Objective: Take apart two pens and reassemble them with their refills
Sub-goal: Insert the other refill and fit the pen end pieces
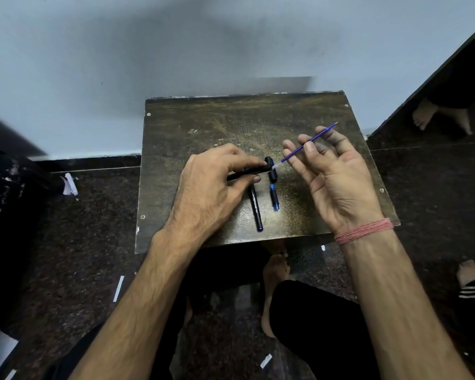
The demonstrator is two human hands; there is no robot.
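Note:
My left hand [217,185] grips a black pen barrel [258,168] that lies nearly level, its open end pointing right. My right hand [332,171] pinches a thin blue refill [307,145] between thumb and fingers; the refill's clear lower end sits at the barrel's mouth and its tip points up and right. On the small dark table [327,111] below my hands lies a second black pen [256,207] with a blue end. Beside it rests a short black and blue pen piece [273,193].
The table stands against a pale wall, on a dark speckled floor. Paper scraps [69,184] lie on the floor at left. My bare foot [274,272] shows under the table's near edge. Another person's feet [433,116] are at right.

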